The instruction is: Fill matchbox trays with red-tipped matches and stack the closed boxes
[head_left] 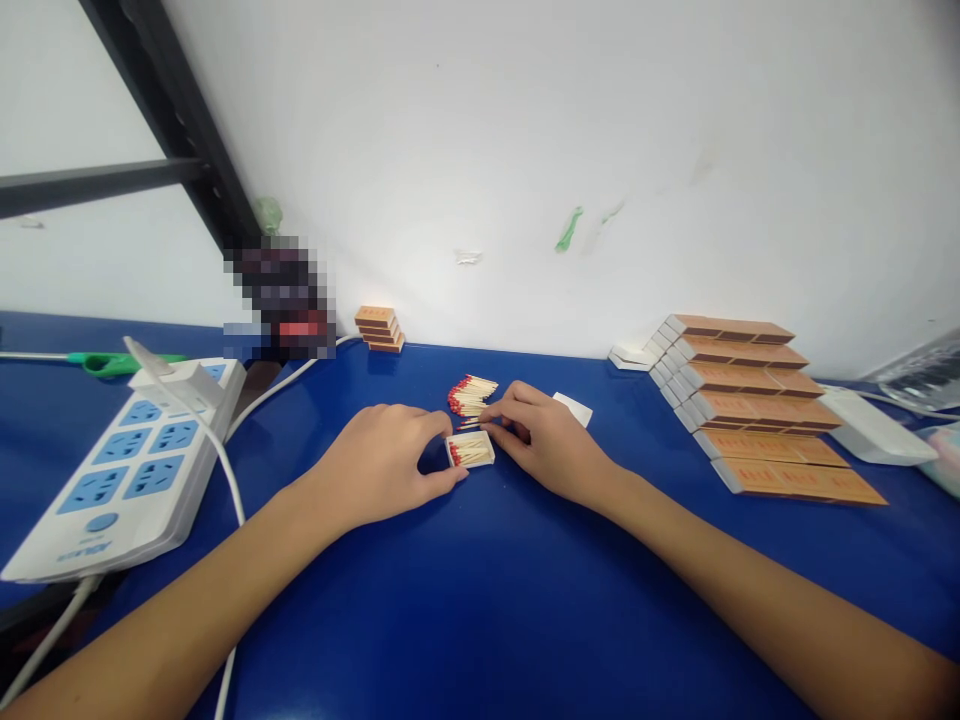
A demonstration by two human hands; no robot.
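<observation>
My left hand point(394, 455) steadies a small white matchbox tray point(491, 458) between thumb and fingers at its left end. Red-tipped matches point(471, 453) lie inside the tray. Just behind it is a loose pile of matches point(474, 390) on the blue table, red heads to the left. My right hand point(546, 435) is at the pile's near edge, thumb and forefinger pinched on the plain ends of a few matches. Its other fingers are curled and partly hidden. A flat white piece point(574, 408) lies beyond my right hand.
A stepped stack of orange matchboxes point(757, 400) stands at the right, beside a white box-like object point(874, 428). A smaller matchbox stack point(380, 328) is against the wall. At the left, a white power strip point(142, 455) has a cable point(225, 470) running across the table.
</observation>
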